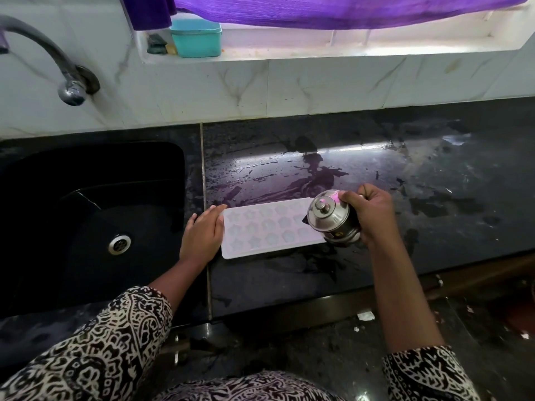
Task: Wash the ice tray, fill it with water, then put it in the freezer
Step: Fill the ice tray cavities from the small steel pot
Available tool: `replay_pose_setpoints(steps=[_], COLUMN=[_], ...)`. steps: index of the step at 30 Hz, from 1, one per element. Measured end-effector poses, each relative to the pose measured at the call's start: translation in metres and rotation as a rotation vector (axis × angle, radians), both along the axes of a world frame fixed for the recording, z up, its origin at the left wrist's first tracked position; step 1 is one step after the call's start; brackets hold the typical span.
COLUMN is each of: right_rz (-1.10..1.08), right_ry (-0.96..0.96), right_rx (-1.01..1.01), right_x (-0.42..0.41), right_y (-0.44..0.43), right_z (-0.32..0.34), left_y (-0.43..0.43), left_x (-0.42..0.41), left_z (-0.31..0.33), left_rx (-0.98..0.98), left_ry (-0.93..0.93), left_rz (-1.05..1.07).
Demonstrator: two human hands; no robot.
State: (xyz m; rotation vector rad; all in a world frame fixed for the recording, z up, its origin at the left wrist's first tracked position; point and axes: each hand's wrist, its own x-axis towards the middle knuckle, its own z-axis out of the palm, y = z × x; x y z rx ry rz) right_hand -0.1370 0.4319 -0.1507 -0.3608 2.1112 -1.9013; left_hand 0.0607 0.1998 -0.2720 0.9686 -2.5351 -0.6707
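A pale pink ice tray [260, 231] with star and flower moulds lies flat on the wet black counter [362, 175], just right of the sink. My left hand [202, 233] rests with straight fingers against the tray's left end. My right hand [372, 215] grips a small lidded steel jug [333, 219], tilted over the tray's right end. The jug hides the tray's right corner. I cannot tell whether water is coming out.
A black sink [86, 227] with a steel drain sits at the left, under a curved tap [58, 68]. A teal box [197, 37] stands on the window ledge behind, below a purple cloth. The counter's front edge runs just below the tray.
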Motion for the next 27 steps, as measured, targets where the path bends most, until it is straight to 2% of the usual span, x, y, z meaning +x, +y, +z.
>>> replay_pose_setpoints(steps=[12,27], right_rz=[0.090,0.086], right_ry=[0.191,0.233], right_rx=[0.179,0.209], right_x=[0.019,0.015], right_y=[-0.014,-0.013], right_z=[0.003,0.000], left_y=[0.000,0.000], left_x=[0.001,0.000], left_z=[0.000,0.001], left_rx=[-0.003,-0.005], left_ry=[-0.001,0.004], left_rz=[-0.002,-0.005])
